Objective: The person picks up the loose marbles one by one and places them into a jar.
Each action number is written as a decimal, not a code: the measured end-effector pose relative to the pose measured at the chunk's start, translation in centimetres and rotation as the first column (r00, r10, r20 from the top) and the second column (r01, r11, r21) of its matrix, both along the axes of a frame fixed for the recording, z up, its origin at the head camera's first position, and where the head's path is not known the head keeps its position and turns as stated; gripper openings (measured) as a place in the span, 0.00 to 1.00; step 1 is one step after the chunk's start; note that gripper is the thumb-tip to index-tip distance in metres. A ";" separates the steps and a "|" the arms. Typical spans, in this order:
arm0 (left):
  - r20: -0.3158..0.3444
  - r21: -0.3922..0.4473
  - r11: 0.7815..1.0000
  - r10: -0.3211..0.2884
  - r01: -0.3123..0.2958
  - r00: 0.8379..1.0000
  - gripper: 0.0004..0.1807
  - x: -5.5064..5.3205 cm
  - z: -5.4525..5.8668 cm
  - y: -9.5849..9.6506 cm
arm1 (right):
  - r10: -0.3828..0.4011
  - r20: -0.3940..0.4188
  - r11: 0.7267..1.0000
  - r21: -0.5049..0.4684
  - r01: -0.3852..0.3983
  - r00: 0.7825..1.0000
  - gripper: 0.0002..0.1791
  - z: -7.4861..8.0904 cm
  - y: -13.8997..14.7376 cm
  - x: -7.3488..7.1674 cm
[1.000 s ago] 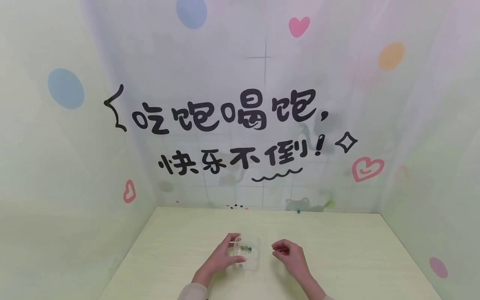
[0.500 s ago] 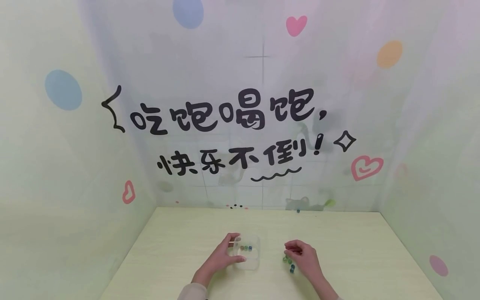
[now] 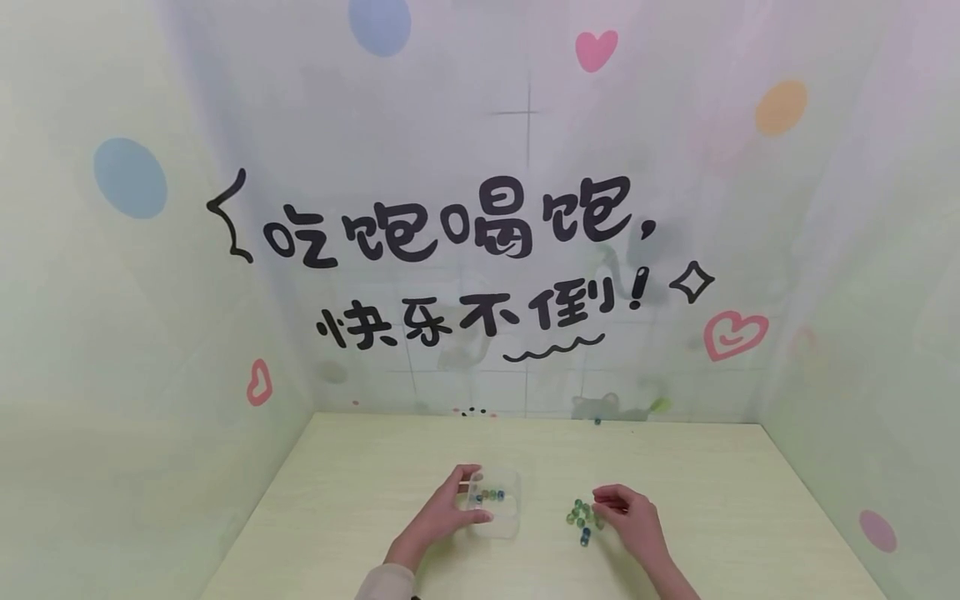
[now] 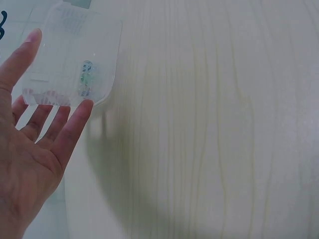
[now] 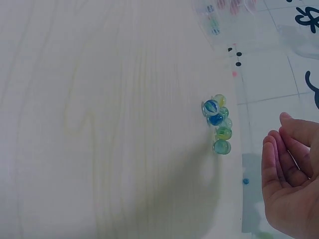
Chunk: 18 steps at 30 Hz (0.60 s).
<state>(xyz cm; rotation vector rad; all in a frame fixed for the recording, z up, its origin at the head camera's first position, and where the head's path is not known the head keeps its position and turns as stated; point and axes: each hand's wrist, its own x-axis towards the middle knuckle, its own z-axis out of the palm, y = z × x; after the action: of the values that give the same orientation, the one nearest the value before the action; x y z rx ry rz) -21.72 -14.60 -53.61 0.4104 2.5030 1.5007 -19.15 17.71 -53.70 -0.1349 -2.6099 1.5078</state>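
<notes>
My left hand (image 3: 453, 504) grips a clear plastic box (image 3: 507, 527) by its left side, thumb at the near part and fingers at the far part. A short row of coloured glass marbles (image 3: 492, 495) shows through the box. In the left wrist view the thumb and fingers span the box (image 4: 107, 40). To the right, green and blue glass marbles (image 3: 580, 517) lie in a loose cluster on the table. My right hand (image 3: 632, 517) is just right of them, fingers loosely bent. The right wrist view shows its fingertips apart from the marbles (image 5: 219, 119), nothing between them.
A pale wood-grain table (image 3: 360, 467) lies under everything. One dark blue marble (image 3: 597, 422) sits at its back edge. A printed curtain (image 3: 420, 367) with black lettering hangs behind, and side curtains (image 3: 840, 367) flank the table.
The right hand has moved right, away from the box, leaving a cluster of marbles on the table that was not visible a second ago. The left hand and box have stayed in place.
</notes>
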 end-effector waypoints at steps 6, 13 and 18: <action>-0.010 -0.008 1.000 -0.002 0.002 1.000 0.44 -0.1 -0.1 0.0 | -0.005 0.018 1.000 0.009 0.005 1.000 0.11 -0.5 0.7 0.1; -0.005 -0.008 1.000 -0.002 0.002 1.000 0.44 -0.1 -0.2 0.0 | -0.009 0.029 1.000 0.018 0.009 1.000 0.12 -1.0 1.1 0.4; -0.010 -0.009 1.000 -0.006 0.006 1.000 0.44 -0.1 -0.1 0.0 | -0.014 0.028 1.000 0.021 0.014 1.000 0.11 -1.1 1.2 0.5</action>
<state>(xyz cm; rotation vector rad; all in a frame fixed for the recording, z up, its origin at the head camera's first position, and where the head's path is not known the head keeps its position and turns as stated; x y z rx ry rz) -21.84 -14.62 -53.75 0.4245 2.5134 1.4882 -18.61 18.94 -54.83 -0.1733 -2.6400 1.4843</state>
